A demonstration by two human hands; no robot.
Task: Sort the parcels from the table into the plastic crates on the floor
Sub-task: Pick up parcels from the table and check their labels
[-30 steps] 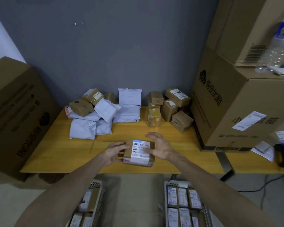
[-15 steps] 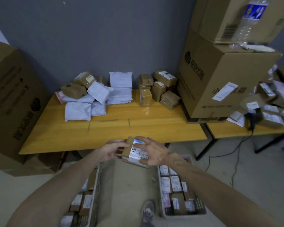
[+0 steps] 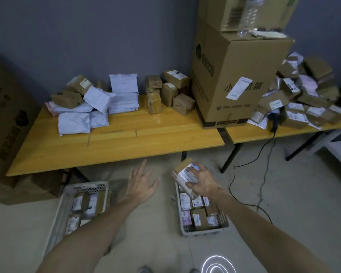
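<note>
head view: the right hand [image 3: 202,182] grips a small labelled cardboard parcel [image 3: 185,172] from above, fingers curled over its label side, at lower centre-right of the frame, off the table and over the far end of the right crate [image 3: 205,231]; gripping from above likely lets it be lowered flat among the boxes packed label-up there. the left hand [image 3: 142,186] hangs open at lower centre, fingers spread, holding nothing, between the two crates and apart from the parcel. the left crate [image 3: 57,217], lower left, looks less full. on the yellow table [image 3: 126,146] across mid-frame, white mailer bags [image 3: 75,123] and brown boxes [image 3: 165,91] lie in separate heaps against the wall, so much sorting seems left
</note>
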